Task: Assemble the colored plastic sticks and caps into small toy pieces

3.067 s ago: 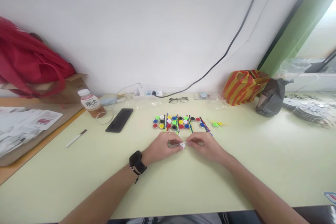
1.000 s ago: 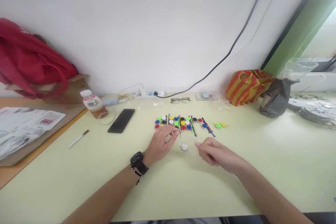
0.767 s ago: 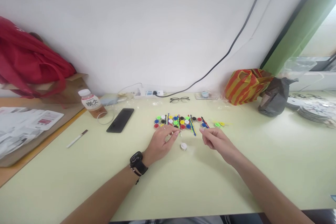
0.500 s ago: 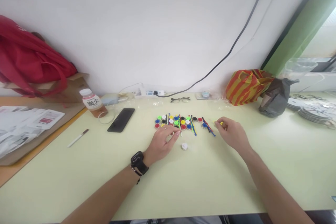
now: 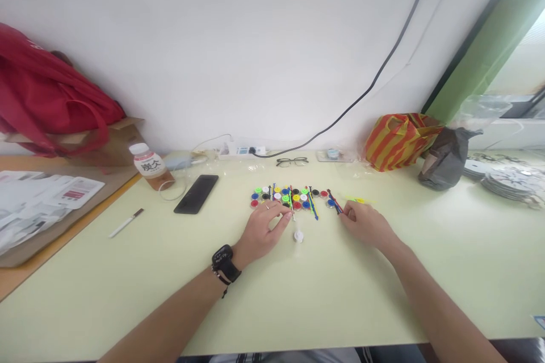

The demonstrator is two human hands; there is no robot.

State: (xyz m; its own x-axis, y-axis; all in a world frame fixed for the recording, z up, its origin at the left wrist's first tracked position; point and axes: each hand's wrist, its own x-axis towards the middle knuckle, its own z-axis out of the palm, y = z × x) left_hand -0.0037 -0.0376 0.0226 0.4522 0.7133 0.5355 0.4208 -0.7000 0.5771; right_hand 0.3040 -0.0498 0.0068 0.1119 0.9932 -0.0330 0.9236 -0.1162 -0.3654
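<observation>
My left hand (image 5: 266,228) rests low over the table, its thumb and forefinger pressed together at the front of a cluster of small coloured discs (image 5: 296,198). A pale tip shows at those fingers; what they pinch, if anything, is unclear. Thin coloured arrow-shaped sticks (image 5: 313,204) lie across the discs. My right hand (image 5: 366,223) is closed at the near end of a group of red, blue and black sticks (image 5: 335,201), its fingertips partly hidden. Behind its knuckles lies a yellow stick (image 5: 360,200). A white round piece (image 5: 298,236) sits in front of the cluster.
A black phone (image 5: 196,194), a pen (image 5: 126,223) and a drink bottle (image 5: 150,165) stand or lie at left. Eyeglasses (image 5: 292,162) are near the wall. A striped bag (image 5: 398,142), a grey bag (image 5: 447,159) and stacked discs (image 5: 508,182) occupy the right.
My right hand has moved left and slightly nearer, onto the ends of the red, blue and black sticks. More of the yellow stick shows behind it. The left hand has stayed put.
</observation>
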